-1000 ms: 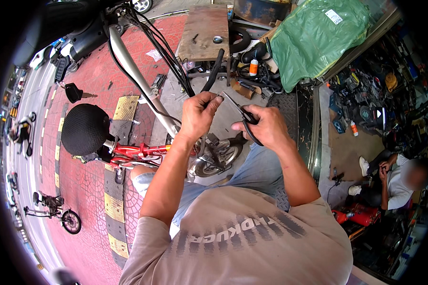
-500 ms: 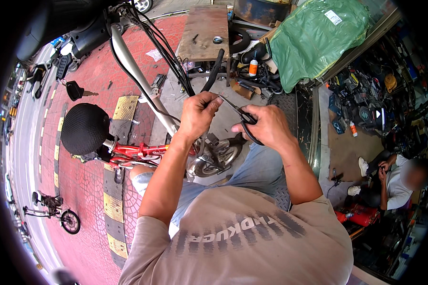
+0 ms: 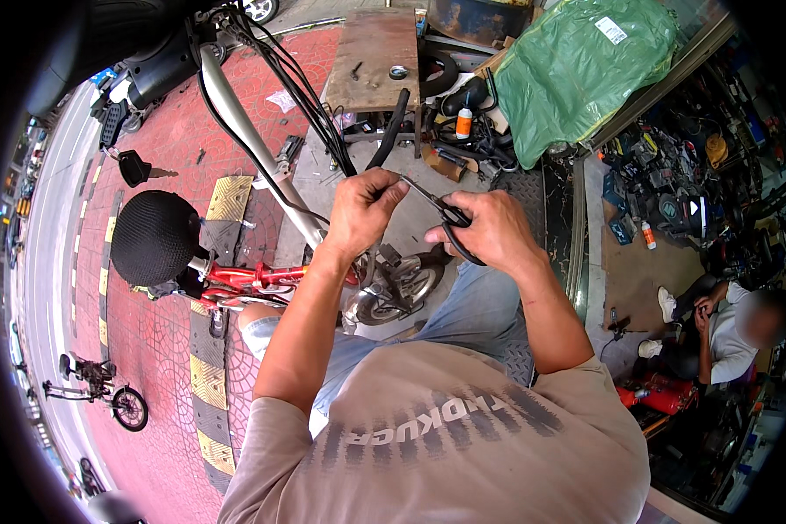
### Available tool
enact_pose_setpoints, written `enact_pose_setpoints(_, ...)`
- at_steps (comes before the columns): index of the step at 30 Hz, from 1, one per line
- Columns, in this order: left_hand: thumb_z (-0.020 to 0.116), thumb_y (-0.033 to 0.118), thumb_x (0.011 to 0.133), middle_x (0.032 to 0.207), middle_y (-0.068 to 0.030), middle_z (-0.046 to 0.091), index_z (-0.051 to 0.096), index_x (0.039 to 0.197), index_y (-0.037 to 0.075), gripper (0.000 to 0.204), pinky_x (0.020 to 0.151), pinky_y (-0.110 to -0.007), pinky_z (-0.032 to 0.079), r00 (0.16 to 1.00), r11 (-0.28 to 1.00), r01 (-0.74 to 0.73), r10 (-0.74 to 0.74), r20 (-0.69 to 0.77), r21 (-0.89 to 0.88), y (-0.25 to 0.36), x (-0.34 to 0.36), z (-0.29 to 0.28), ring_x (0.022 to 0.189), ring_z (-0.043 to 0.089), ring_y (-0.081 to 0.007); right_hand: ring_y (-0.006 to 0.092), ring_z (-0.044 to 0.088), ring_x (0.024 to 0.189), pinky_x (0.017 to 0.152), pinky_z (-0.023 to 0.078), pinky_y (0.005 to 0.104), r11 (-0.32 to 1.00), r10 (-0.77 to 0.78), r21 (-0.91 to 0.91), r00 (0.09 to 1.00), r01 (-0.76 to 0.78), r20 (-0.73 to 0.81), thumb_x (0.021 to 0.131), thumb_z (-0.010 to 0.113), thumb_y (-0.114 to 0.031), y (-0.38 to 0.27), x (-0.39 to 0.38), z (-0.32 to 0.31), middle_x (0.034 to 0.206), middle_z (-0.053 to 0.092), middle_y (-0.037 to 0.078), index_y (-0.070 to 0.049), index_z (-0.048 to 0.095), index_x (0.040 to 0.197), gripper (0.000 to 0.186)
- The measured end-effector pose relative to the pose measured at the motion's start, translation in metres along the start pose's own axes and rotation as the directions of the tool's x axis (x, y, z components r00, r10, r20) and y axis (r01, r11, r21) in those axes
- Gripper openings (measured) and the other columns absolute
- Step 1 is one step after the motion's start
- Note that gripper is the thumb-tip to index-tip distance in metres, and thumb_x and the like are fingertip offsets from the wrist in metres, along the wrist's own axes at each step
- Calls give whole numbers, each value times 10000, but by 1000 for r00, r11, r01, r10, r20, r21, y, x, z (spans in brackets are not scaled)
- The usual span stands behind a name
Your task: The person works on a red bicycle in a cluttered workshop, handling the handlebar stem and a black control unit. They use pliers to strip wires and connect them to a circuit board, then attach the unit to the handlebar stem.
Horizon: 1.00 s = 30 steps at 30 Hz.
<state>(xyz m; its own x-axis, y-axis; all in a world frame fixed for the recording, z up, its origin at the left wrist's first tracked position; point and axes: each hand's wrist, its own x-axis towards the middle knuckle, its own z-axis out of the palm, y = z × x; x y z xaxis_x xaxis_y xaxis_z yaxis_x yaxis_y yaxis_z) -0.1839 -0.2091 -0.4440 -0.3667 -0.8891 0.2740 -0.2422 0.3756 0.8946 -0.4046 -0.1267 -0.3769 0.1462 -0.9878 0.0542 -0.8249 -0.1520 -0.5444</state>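
Note:
Black-handled scissors are in my right hand, its fingers through and around the loops. The blades point up and left, their tips right at the thumb of my left hand. That hand is closed in a pinch; what lies between its fingers is too small to make out. Several black cables run down from a silver tube towards my left hand. Just beyond the hand rises a thick black sleeve. A red folding frame with a black saddle stands below, on the left.
A wooden table stands ahead, with a roll of tape on it. To its right lie a green plastic-wrapped bundle, an orange-and-white bottle and loose parts. A seated person is at the far right. A key hangs at left.
Both hands and the scissors keep the same pose. At the lower left, a dark two-wheeler has come into view on the street.

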Motion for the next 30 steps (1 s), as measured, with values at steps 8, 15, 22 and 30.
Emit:
enact_pose_setpoints(8, 717, 168, 992, 736, -25, 599, 698, 938, -39, 215, 590, -288, 451, 1000, 1000, -18, 18, -6, 7, -1, -1, 1, 647, 554, -104, 405, 681, 744, 708, 516, 491, 992, 68, 101, 997, -71, 39, 705, 866, -587, 5, 0, 5, 708, 678, 192, -64, 777, 973, 594)
enact_pose_setpoints(15, 731, 155, 965, 701, -97, 580, 696, 903, -33, 201, 568, -339, 416, 992, 987, -107, 114, -51, 116, 8, -2, 0, 607, 521, -166, 375, 689, 694, 665, 512, 454, 973, 79, 215, 996, -84, 33, 716, 886, -547, 13, -1, 14, 697, 681, 192, -16, 774, 990, 607)
enact_pose_setpoints(22, 746, 158, 944, 674, -116, 580, 696, 869, -28, 206, 563, -347, 413, 987, 987, -105, 118, -105, 126, 11, -6, 1, 589, 513, -186, 346, 684, 646, 635, 506, 434, 976, 143, 166, 990, -143, 16, 708, 909, -499, -12, -6, 7, 677, 682, 169, -23, 781, 972, 559)
enact_pose_setpoints(30, 729, 140, 944, 712, -145, 629, 709, 895, -17, 165, 574, -368, 454, 994, 994, -15, 26, -103, 105, 15, -5, 1, 586, 574, -251, 373, 706, 711, 665, 521, 445, 978, 129, 176, 990, -116, -64, 716, 898, -506, -13, -8, 12, 707, 693, 182, -36, 783, 990, 556)
